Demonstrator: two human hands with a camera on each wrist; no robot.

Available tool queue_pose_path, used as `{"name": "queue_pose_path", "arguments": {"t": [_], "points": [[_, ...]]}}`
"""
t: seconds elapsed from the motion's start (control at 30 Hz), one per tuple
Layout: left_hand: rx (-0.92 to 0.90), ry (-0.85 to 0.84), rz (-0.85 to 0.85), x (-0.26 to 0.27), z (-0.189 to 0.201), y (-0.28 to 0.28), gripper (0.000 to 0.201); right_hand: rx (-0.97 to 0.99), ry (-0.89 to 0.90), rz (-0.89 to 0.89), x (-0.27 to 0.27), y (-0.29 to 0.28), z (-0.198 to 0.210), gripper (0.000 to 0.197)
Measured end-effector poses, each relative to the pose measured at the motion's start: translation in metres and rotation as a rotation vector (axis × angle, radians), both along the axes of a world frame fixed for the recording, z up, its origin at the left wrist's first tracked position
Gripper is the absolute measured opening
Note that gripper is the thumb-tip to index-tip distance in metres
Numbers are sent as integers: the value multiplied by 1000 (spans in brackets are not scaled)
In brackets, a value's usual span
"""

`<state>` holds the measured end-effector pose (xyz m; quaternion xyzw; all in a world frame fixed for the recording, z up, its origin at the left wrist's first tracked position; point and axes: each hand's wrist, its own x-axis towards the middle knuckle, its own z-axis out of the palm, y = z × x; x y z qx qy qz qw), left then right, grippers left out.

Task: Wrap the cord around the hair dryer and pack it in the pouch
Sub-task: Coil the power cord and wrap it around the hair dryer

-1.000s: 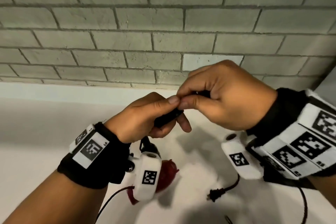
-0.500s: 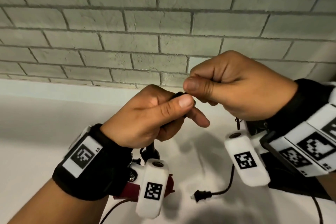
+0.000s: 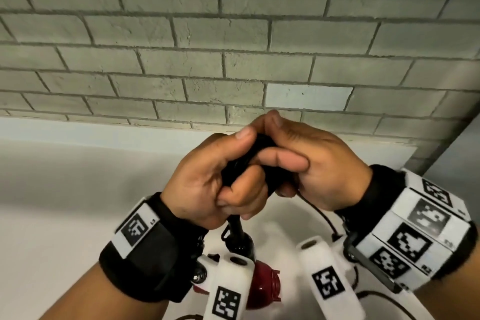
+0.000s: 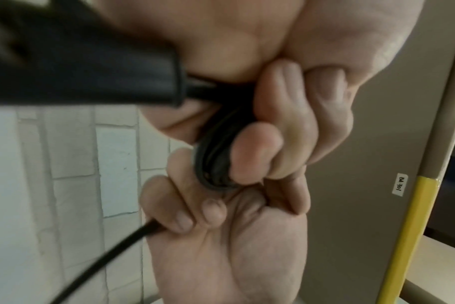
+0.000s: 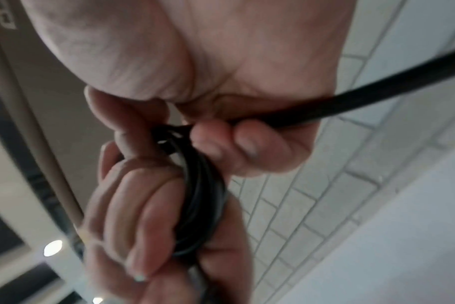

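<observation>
My left hand [image 3: 220,179] grips the black handle of the hair dryer [image 3: 236,163], held up over the white counter. The dryer's dark red body [image 3: 265,286] hangs below, partly hidden by the left wrist camera. Several turns of black cord [image 4: 216,164] lie round the handle under my fingers. My right hand [image 3: 306,163] presses against the left and pinches the cord [image 5: 325,107], which trails from its little-finger side [image 3: 319,215]. In the right wrist view the coiled cord [image 5: 203,195] sits between both hands. No pouch shows in any view.
A grey brick wall [image 3: 233,47] rises just behind the white counter [image 3: 65,189]. A loose stretch of black cord [image 3: 374,293] lies on the counter at the lower right. A yellow-and-beige post [image 4: 413,216] stands to the side in the left wrist view.
Both hands have dropped lower and closed together; the right hand has swung round the handle, laying on more cord. The plug that lay on the counter is out of sight.
</observation>
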<state>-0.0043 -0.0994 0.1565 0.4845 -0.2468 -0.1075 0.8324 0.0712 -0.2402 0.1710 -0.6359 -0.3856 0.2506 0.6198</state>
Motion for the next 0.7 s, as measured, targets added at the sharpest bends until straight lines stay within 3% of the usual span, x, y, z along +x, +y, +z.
{"name": "queue_pose_path", "arguments": {"t": [0.13,0.23,0.37,0.43,0.53,0.6,0.7], "points": [[-117,7,-33,3,-2,-5,57,-16,19,-59,-8,11,-6,97],[-160,-10,-4,4,-1,-13,58,33,87,-118,-10,15,-7,104],[-161,-27,16,4,4,-13,63,117,176,-214,-10,22,-3,86],[-177,-18,15,3,7,-9,66,160,158,-238,-8,26,2,65],[-173,-18,133,2,15,0,66,185,-56,-247,-1,21,-5,34],[-179,-15,237,3,23,8,65,87,-197,-253,-1,12,-17,20],[-144,-46,436,7,35,21,63,-124,-355,-301,-10,5,-35,16]]}}
